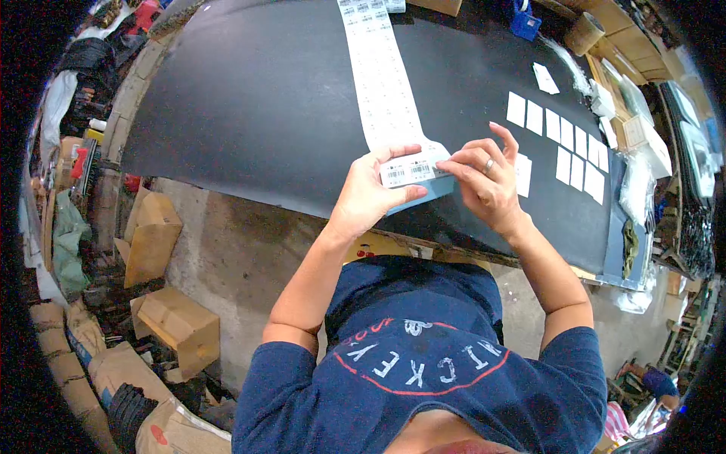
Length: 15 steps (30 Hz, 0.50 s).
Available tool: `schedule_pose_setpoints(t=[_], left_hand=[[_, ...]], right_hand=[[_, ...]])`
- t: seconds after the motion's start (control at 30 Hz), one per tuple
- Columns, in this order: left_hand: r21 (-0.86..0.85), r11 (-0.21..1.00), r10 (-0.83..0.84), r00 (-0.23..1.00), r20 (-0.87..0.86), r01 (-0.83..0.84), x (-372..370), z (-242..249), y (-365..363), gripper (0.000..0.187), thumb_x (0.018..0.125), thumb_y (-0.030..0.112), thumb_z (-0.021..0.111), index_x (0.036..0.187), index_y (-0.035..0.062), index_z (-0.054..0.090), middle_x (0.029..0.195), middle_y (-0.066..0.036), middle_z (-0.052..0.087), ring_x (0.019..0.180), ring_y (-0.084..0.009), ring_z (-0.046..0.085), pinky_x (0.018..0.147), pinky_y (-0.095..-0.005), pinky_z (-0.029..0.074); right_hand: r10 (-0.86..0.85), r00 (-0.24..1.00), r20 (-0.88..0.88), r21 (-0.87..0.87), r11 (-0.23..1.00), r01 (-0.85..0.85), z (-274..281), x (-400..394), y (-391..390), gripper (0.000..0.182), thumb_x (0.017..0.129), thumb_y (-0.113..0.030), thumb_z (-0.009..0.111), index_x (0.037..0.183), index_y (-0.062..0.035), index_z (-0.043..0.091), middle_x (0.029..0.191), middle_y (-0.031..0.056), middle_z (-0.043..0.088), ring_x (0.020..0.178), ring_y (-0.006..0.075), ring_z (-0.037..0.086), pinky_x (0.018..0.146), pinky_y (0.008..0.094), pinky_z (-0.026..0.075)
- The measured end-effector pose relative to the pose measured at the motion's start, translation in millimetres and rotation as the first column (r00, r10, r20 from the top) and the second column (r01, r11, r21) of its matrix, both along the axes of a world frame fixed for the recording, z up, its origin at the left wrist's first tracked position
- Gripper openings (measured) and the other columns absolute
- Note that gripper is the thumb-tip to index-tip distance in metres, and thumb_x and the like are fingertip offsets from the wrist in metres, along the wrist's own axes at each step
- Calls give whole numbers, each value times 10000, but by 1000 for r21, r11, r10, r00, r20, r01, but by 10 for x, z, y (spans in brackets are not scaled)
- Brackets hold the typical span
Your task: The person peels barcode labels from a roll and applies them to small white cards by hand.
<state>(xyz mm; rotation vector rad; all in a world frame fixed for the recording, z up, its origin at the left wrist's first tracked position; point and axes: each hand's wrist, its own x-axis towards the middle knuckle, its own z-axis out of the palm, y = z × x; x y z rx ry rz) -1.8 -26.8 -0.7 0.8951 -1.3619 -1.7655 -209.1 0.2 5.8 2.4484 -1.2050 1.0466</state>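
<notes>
A long strip of white barcode labels (382,76) runs down the dark table toward me. Its near end is folded over, showing printed barcodes on top and a light blue underside. My left hand (364,189) grips this end, thumb in front and fingers behind. At the strip's right edge, my right hand (484,181) has its thumb and index finger pinched together at a label; whether a label is peeled loose between them is too small to tell. A white card (522,175) lies on the table just beyond my right hand, partly hidden by it.
Several white cards (566,135) lie in rows on the right of the black table (249,98). A blue tape dispenser (525,24) and a brown roll (584,34) stand at the far right. Cardboard boxes (178,329) sit on the floor to the left.
</notes>
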Motion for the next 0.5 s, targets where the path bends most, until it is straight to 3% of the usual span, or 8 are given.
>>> schedule_pose_setpoints(t=[0.5], left_hand=[[-23,999,49,994,101,-47,-5,-129,-43,563,685,-76,753,1210,-20,557,1099,-112,639,985,-151,614,868,-272,503]], right_hand=[[-32,998,-61,-73,997,28,-47,18,264,303,663,-60,638,954,-126,689,858,-23,591,828,146,595,1028,523,285]])
